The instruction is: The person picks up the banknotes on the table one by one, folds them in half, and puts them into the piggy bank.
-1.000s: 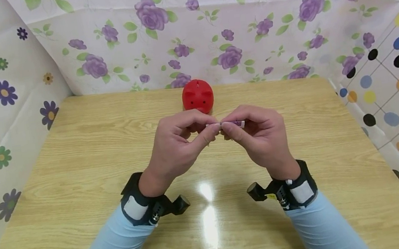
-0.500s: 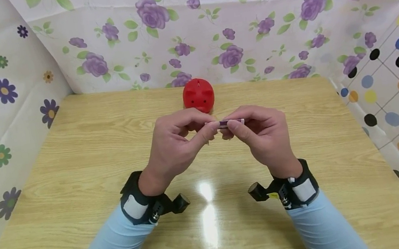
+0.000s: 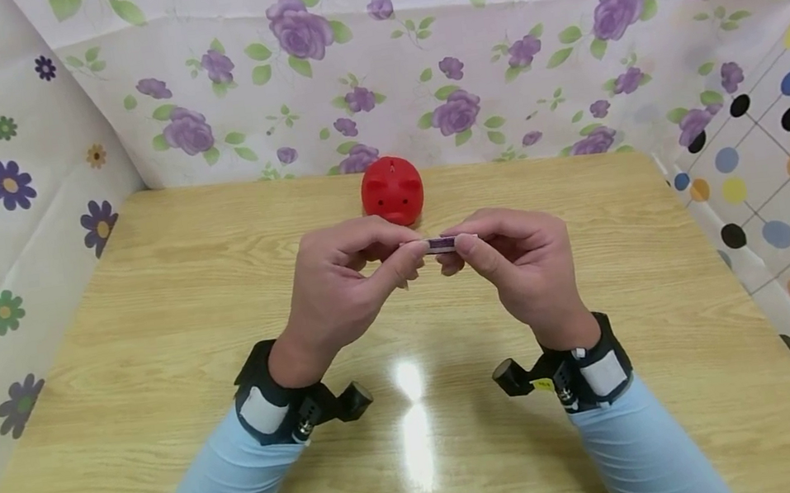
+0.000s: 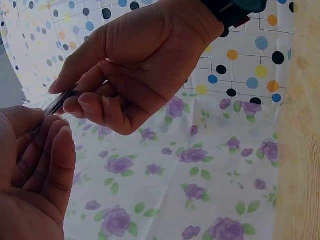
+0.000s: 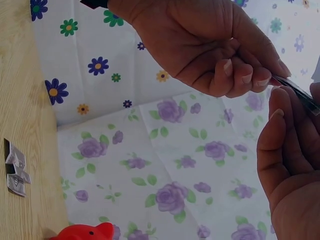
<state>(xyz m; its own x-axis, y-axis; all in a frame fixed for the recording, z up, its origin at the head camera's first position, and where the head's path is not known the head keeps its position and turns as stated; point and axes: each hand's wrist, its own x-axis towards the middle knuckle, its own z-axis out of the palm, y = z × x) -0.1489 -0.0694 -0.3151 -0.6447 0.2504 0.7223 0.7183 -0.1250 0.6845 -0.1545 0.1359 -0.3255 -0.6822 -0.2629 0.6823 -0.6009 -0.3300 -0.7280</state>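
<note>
A thin folded banknote point(image 3: 441, 245), purple and white, is held level above the table between both hands. My left hand point(image 3: 340, 287) pinches its left end between thumb and fingers. On the other end, my right hand point(image 3: 528, 262) does the same, thumb on top. A short printed stretch shows between the two thumbs. Edge-on in the left wrist view, the banknote point(image 4: 60, 102) is a narrow dark strip. Just beyond the hands sits a red piggy bank point(image 3: 391, 189) with a slot on top, its snout facing me.
Another small folded piece point(image 5: 16, 172), printed like a banknote, lies on the wooden table point(image 3: 180, 266) in the right wrist view. My hands hide it in the head view. Patterned cloths point(image 3: 223, 77) hang at the back and both sides.
My thumbs have slid apart from nearly touching, with the left hand drifting slightly left, so more of the banknote's purple face shows between them. The piggy bank stays in place.
</note>
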